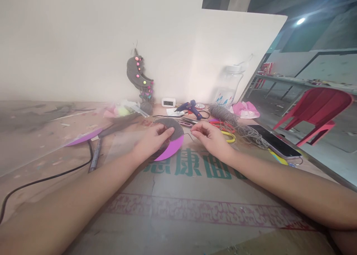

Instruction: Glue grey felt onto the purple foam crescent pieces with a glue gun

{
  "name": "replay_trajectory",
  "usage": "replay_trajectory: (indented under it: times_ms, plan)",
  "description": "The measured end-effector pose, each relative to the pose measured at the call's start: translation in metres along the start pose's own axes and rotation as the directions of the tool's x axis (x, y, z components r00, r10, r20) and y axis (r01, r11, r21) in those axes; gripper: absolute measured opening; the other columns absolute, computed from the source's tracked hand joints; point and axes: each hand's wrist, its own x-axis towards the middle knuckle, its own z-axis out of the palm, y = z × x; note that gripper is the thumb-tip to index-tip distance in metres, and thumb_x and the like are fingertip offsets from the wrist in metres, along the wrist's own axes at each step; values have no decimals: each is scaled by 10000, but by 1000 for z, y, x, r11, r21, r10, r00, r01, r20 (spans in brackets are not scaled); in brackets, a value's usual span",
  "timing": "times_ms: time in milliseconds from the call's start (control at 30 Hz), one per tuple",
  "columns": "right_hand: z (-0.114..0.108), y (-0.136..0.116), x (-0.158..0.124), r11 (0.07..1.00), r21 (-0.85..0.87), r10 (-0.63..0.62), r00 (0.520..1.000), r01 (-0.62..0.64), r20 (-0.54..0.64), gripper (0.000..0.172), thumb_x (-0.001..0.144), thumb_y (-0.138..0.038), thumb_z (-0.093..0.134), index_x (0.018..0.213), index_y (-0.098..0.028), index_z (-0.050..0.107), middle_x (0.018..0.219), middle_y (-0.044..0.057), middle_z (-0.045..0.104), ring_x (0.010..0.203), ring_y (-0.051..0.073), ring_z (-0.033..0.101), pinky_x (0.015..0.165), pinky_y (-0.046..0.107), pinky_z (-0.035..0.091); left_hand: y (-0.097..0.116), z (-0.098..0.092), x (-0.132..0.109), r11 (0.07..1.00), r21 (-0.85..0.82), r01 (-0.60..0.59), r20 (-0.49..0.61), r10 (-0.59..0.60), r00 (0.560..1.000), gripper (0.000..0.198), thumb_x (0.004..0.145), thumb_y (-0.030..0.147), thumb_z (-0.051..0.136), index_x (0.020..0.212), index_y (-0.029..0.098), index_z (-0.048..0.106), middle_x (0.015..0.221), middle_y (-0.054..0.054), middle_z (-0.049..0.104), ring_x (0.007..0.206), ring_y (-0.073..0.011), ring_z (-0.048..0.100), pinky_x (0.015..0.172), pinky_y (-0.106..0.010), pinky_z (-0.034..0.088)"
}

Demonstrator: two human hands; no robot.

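Observation:
My left hand (153, 137) grips a purple crescent (172, 147), thumb on top, just above the printed table cover. Grey yarn (176, 127) is wound closely round its upper part, while the lower part shows bare purple. From the crescent a loose yarn strand (188, 134) runs towards my right hand (213, 139), whose thumb and forefinger are pinched together on it. Beyond my right hand lie scissors with yellow and red handles (230, 136) and a tangled skein of grey yarn (252, 136). A pink-handled cutter (185, 123) rests between the hands.
A blue glue gun (191, 108), white digital clock (169, 102) and clear bottle (228, 83) stand at the back. A decorated grey crescent (136, 72) hangs against the wall. A phone (279, 141) lies right; a marker (95, 156) and black cable (50, 177) lie left.

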Motion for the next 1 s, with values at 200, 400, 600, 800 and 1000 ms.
replay_trajectory:
  times_ms: [200, 400, 600, 800, 1000]
  plan:
    - [3, -5, -1, 989, -105, -83, 977, 105, 194, 312, 877, -384, 476, 795, -175, 694, 680, 20, 609, 624, 131, 492, 594, 255, 356, -1, -2, 3, 996, 1, -89, -17, 89, 996, 429, 779, 588, 490, 675, 176, 551, 641, -11, 606, 635, -147, 560, 641, -256, 406]
    - [10, -14, -2, 999, -31, -25, 968, 33, 250, 221, 843, -319, 510, 793, -178, 673, 696, 9, 613, 609, 122, 470, 565, 245, 358, 0, -1, 1, 990, -64, -124, 43, 127, 991, 382, 784, 552, 520, 722, 175, 539, 651, 6, 598, 619, -127, 538, 636, -247, 398]
    - [3, -13, -2, 990, -129, -70, 995, 60, -73, 198, 813, -286, 518, 646, -189, 476, 596, -18, 453, 571, 116, 400, 552, 248, 335, 5, 1, -6, 987, 44, -158, 39, 156, 987, 396, 811, 536, 482, 639, 181, 452, 574, 43, 465, 553, -106, 439, 563, -237, 339]
    - [-1, 3, 2, 804, -453, -423, 906, 386, 22, 120, 859, -221, 482, 742, -194, 481, 707, 19, 524, 688, 152, 469, 654, 276, 348, 11, 0, -13, 971, 69, -230, 140, 219, 966, 410, 861, 501, 399, 761, 162, 606, 709, -8, 594, 700, -152, 534, 677, -261, 398]
    - [-3, 5, 0, 496, -646, -592, 770, 581, 238, 133, 896, -178, 437, 808, -170, 537, 720, 42, 552, 709, 171, 440, 660, 308, 308, 8, 1, -11, 984, -56, -172, 106, 177, 979, 482, 880, 518, 339, 726, 155, 616, 723, -36, 634, 726, -165, 580, 760, -283, 433]
